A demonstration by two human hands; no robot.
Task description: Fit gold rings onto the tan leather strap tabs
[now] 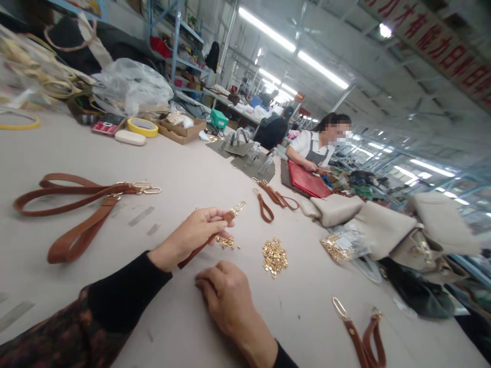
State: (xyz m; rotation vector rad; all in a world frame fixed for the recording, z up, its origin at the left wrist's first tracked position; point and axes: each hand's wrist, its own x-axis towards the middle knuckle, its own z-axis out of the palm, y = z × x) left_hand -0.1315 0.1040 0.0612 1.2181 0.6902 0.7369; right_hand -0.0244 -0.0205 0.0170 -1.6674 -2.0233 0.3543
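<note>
Factory hall under long ceiling lights, with a big pale worktop filling the lower left of the frame. Left hand, centre frame, is pinching a short brown leather strap near its gold clasp; grip is closed tight on the strap, thumb over fingers, and the strap's free end is trailing down toward the wrist. Right hand, just below it, is resting knuckles-up on the worktop, fingers curled under; cannot tell if anything is in that grip. A small scatter of gold rivets is lying just under the left fingers, and a bigger rivet pile is sitting to the right of both hands. Two more short straps are lying above the pile. A clear bag of gold hardware is lying right of centre, next to beige bags running along the right side. Long brown straps with clasps are lying at mid left. Another strap pair is showing at the bottom right. Yellow tape roll, a calculator and a cardboard tray are sitting upper left, under a plastic bag. A co-worker is working on a red piece at upper right of centre.
</note>
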